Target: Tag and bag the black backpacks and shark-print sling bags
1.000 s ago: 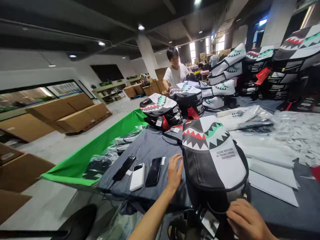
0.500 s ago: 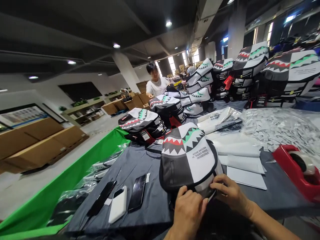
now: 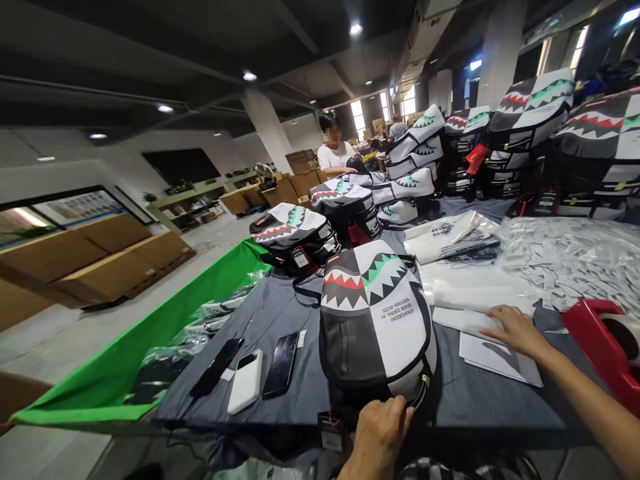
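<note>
A black, grey and white backpack (image 3: 373,327) with a red and green shark-teeth print lies on the dark cloth-covered table in front of me. At its near edge my left hand (image 3: 383,430) is closed, fingers curled over the bag beside a gold zip pull (image 3: 425,379). A dark hang tag (image 3: 331,430) dangles by that hand. To the right, my right hand (image 3: 515,330) pinches the end of a white sheet (image 3: 463,321), thumb and fingers at its edge. Another white sheet (image 3: 523,370) lies just below, partly shaded.
Two dark phones (image 3: 281,363) (image 3: 217,367) and a white power bank (image 3: 246,381) lie at left. Stacked shark-print backpacks (image 3: 295,233) stand behind. A red tape dispenser (image 3: 597,340) and a clear bag of small pieces (image 3: 575,260) are at right. A co-worker (image 3: 335,153) stands beyond; green cloth (image 3: 150,347) edges the table.
My right hand has left the backpack's near edge and reached right to the white sheets, shifting the upper one. My left hand stays at the bag's near edge. The view has swung about.
</note>
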{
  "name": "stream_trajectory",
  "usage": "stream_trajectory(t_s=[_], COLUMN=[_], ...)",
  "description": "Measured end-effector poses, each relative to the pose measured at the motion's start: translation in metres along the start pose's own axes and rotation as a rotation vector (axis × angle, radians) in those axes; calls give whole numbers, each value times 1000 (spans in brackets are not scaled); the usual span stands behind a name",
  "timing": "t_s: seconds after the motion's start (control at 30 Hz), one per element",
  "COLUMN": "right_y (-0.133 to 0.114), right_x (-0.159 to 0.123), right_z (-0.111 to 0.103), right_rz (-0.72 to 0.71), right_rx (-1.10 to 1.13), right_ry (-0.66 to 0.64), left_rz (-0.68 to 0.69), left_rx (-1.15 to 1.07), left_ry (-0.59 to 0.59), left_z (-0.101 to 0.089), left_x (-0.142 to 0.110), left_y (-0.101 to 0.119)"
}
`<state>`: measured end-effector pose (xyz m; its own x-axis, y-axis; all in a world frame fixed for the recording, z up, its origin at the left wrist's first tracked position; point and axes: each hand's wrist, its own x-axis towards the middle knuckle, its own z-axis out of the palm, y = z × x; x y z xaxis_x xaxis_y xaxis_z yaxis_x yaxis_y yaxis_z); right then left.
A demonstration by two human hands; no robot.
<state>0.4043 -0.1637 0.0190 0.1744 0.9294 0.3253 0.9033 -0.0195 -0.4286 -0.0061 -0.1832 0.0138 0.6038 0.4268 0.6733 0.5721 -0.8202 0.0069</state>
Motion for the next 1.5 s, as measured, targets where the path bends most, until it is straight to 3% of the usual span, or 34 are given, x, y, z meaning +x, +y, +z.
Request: stream_trajectory(t_s=[0.1, 0.17, 0.23, 0.33, 0.37, 0.4, 0.47, 0.57, 0.63, 0.7, 0.8, 0.87, 0.93, 1.03, 1.13, 1.23, 1.3, 1.4, 1.5], right_y=[-2, -14, -29, -57, -67, -79, -105, -142, -159, -166, -157, -147, -143, -154, -182, -209, -220, -229, -234], right_x=[-4, -19, -37, -65, -74, -83, -103, -132, -144, -144, -126, -109, -96, -86, -85, -86, -86, -85, -83], right_z=[-5, -3, -1, 1, 2, 2, 5, 7, 3, -6, -15, -9, 5, 30, 44, 48, 48, 46, 43], right_rz=[-50, -129, -270, -477, -516, -541, -573, -577, -557, -555, -655, -771, -823, -796, -880, -919, -933, -996, -1022], right_rx=[-18, -95, -204, -276, -277, -273, -235, -118, -21, 54, 74, 98, 156, 183, 156, 89, 22, -36, -36], right_ry=[-87, -86, -9, 178, 230, 275, 320, 276, 179, 91, 6, -46, -83, -60, 54, 166, 172, 114, 110], left_rz=[-67, -79, -165, -592, -742, -862, -1015, -1251, -1270, -1052, -481, -184, -92, -241, -682, -1105, -1176, -1120, -1056], left_rx=[-176, -407, -734, -1264, -1411, -1538, -1707, -1588, -1364, -1177, -887, -649, -432, -339, -563, -805, -854, -715, -547], left_ry=[143, 144, -40, -502, -606, -646, -544, -287, -253, -308, -402, -375, -250, -58, 5, 77, 91, 70, 80], left_z=[-6, -13, -18, -10, -3, 7, 30, 58, 64, 59, 36, 15, -6, -34, -50, -49, -42, -33, -37], left_x=[10, 14, 21, 39, 47, 53, 64, 64, 55, 40, 17, 3, -10, -31, -46, -51, -49, -42, -38], left_y=[9, 17, 27, 47, 55, 64, 83, 106, 110, 104, 83, 66, 51, 31, 11, -13, -29, -47, -47])
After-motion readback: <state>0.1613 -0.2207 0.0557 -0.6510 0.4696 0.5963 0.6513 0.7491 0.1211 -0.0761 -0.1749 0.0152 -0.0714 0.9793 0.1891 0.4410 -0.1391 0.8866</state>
